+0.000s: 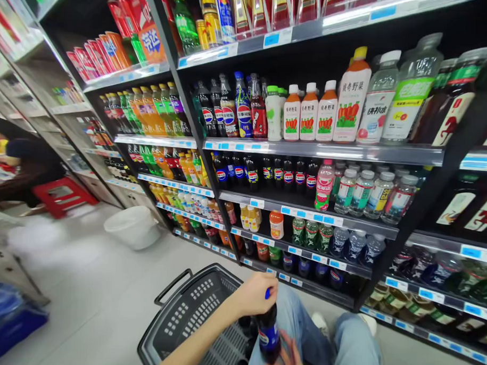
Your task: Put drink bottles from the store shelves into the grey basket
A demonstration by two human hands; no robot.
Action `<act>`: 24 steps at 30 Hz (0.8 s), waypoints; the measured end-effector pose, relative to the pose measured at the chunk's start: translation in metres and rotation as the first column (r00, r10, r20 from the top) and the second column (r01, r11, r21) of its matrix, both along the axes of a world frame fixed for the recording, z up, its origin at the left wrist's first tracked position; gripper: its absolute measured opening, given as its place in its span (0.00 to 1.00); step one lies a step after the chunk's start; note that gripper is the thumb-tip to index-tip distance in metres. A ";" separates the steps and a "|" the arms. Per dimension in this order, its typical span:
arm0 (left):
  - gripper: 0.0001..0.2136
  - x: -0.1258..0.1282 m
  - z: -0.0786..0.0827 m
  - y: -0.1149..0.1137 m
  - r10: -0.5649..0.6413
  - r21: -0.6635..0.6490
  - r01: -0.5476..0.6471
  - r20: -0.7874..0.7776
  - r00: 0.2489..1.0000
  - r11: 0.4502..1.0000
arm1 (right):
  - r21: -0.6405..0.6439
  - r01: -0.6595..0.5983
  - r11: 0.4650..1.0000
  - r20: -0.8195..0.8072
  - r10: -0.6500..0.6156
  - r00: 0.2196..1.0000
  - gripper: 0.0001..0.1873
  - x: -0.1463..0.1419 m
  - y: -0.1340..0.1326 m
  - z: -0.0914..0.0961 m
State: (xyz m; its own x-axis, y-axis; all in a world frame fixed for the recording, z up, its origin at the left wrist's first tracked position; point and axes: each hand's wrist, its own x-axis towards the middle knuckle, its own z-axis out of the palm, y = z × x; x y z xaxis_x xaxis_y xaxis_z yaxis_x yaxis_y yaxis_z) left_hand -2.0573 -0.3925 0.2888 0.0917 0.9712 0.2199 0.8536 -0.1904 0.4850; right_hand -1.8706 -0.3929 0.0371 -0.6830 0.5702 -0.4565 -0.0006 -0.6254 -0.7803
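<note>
Left hand (pixel 259 294): fingers folded closely around the neck and blue cap of a dark bottle, grasping it from above. Right hand (pixel 288 357): fingers part-curled at the bottle's lower side, touching near the base; whether it bears weight cannot be told. Dark bottle (pixel 268 335): blue label, slightly tilted, between the two hands, in front of the blue-jeaned legs (pixel 357 349) and beside the basket. Basket (pixel 195 308): dark grey, perforated, on the floor; several dark bottles (pixel 244 324) inside, partly hidden. Shelving (pixel 324 150): black uprights, tiers of bottled drinks, blue-and-white price tags; one pink-capped bottle (pixel 324 184) on a middle tier. Tub (pixel 133 226): white, on the floor, left. Stool (pixel 65 196): red, farther left, beside a person in dark clothing (pixel 29 153), blurred.
</note>
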 end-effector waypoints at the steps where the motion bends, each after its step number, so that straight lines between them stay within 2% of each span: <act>1: 0.11 0.003 -0.004 -0.002 -0.019 -0.030 0.019 -0.008 1.000 0.999 | -0.069 -0.003 0.998 -0.016 0.002 1.000 0.30 0.001 -0.005 -0.002; 3: 0.11 0.004 -0.007 -0.004 -0.031 -0.085 0.029 -0.032 0.999 0.996 | -0.153 0.037 0.988 -0.024 -0.041 0.999 0.26 -0.001 -0.013 -0.001; 7: 0.09 0.003 -0.002 -0.009 0.062 -0.151 -0.079 -0.115 0.992 0.985 | -0.115 0.139 0.984 0.010 -0.139 0.990 0.27 -0.006 -0.022 0.005; 11: 0.10 0.012 -0.010 -0.020 0.282 -0.135 -0.297 -0.114 0.952 0.945 | -0.058 0.153 0.987 0.006 -0.153 0.988 0.28 -0.004 -0.020 0.007; 14: 0.11 0.026 -0.022 -0.028 0.462 -0.073 -0.463 -0.035 0.886 0.883 | -0.030 0.154 0.988 0.013 -0.154 0.988 0.28 -0.001 -0.019 0.012; 16: 0.12 0.035 -0.026 -0.030 0.531 -0.043 -0.530 0.011 0.847 0.847 | -0.024 0.170 0.985 0.011 -0.170 0.985 0.30 0.002 -0.018 0.020; 19: 0.11 0.040 -0.028 -0.025 0.570 -0.038 -0.569 0.041 0.821 0.822 | -0.025 0.183 0.983 0.016 -0.183 0.983 0.32 0.007 -0.016 0.033; 24: 0.10 0.025 -0.035 -0.006 0.635 -0.082 -0.630 0.063 0.770 0.772 | -0.009 0.136 0.991 0.011 -0.136 0.991 0.38 0.014 -0.013 0.046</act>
